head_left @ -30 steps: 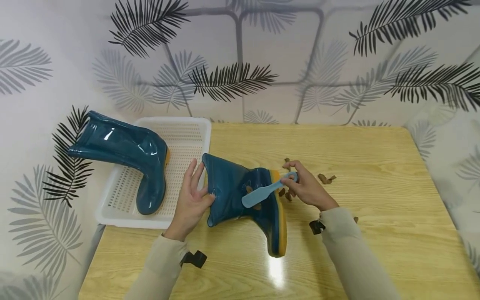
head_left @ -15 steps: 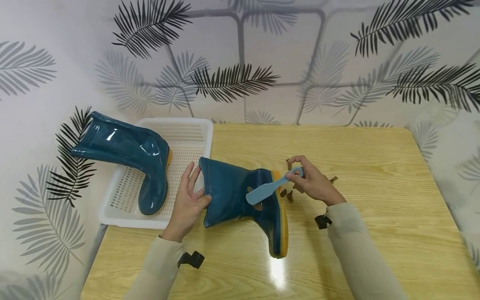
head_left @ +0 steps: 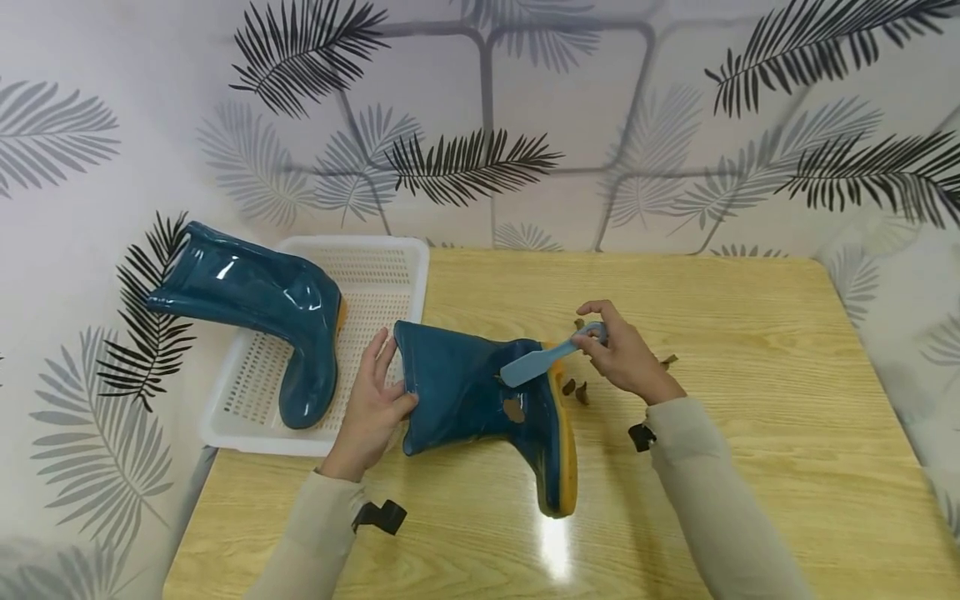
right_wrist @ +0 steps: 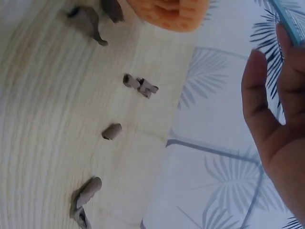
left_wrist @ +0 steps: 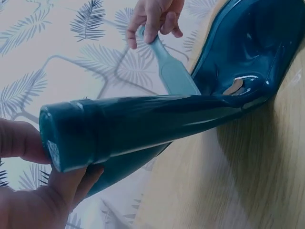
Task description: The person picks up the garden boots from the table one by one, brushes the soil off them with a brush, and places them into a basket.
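A blue rubber boot (head_left: 450, 383) with a yellow sole lies on its side, its shaft toward the left. My left hand (head_left: 367, 417) grips the shaft's top edge, thumb on the upper side; in the left wrist view its fingers (left_wrist: 90, 179) reach underneath. Between thumb and fingers, my right hand (head_left: 628, 360) pinches the ringed handle of a light blue spatula (head_left: 528, 367). The blade lies over the boot's ankle, beside a brown mud-like patch (head_left: 513, 410). In the right wrist view, the spatula shows only as a sliver at the upper right corner.
Several brown crumbs (right_wrist: 112, 131) lie on the wooden table (head_left: 750, 383) near the sole. A white perforated basket (head_left: 300, 446) stands at the left, a second blue boot (head_left: 243, 287) lying in it with its shaft over the rim. A patterned sheet hangs behind.
The spatula has moved away from me and slightly right with my right hand, uncovering the lower brown patch. The boot's shaft end has shifted slightly left and toward me with my left hand.
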The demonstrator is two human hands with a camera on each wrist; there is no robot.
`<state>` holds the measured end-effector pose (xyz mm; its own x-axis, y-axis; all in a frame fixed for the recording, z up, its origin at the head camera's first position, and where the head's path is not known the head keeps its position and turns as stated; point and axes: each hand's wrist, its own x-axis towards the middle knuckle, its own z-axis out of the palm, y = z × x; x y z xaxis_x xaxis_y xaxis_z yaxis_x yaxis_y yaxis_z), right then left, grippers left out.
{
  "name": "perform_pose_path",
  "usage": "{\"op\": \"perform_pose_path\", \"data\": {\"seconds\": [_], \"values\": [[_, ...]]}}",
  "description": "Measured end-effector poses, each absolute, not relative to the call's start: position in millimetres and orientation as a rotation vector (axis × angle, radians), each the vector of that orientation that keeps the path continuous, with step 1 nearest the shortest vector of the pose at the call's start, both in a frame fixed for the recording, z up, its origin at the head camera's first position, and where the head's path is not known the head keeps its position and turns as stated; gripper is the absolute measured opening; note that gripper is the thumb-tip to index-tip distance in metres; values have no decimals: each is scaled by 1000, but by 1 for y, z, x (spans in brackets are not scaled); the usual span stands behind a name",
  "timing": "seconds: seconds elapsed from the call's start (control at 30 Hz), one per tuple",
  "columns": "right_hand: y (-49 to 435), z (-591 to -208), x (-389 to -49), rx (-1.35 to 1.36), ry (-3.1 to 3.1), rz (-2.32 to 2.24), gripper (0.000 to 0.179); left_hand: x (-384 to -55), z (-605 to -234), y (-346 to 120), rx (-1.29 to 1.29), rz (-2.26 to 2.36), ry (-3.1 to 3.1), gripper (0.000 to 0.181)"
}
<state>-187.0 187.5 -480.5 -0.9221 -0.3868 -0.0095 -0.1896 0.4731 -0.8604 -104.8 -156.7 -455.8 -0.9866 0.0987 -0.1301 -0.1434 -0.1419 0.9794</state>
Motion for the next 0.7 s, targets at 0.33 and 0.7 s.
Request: {"op": "perform_pose_path", "data": {"seconds": [0.33, 0.7], "values": [[180, -484, -188, -514, 2347, -1469, 35, -107, -458, -159, -61, 2255, 1907, 103], [192, -476, -190, -384, 2446, -1557, 36, -107, -456, -161, -94, 2212, 1950, 102]]}}
